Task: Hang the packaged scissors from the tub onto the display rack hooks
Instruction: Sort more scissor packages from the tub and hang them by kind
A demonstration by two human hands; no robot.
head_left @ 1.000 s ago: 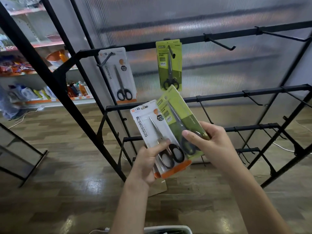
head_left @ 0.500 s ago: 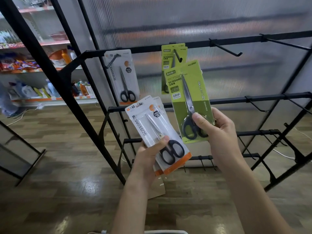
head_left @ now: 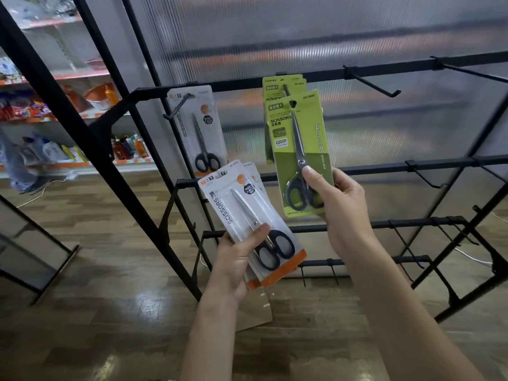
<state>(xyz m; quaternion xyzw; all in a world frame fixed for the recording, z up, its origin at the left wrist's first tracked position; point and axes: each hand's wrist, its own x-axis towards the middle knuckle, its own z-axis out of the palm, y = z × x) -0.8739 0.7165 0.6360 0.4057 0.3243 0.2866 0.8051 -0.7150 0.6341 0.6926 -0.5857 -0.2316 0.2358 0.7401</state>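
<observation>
Pinched low between thumb and fingers of the right hand (head_left: 339, 207), a green carded scissors pack (head_left: 299, 152) stands upright, its hang hole raised toward the black wire hook (head_left: 286, 89) bearing a matching green pack, likely for threading. Left hand (head_left: 236, 259) clamps spare white-and-orange scissors packs (head_left: 247, 215) below, waiting their turn.

The green scissors package (head_left: 299, 149) reads "SCISSORS", "GRIP" and "NO.5007". The white package (head_left: 247, 215) and the hung white package (head_left: 198, 127) each read "SCISSORS".
</observation>
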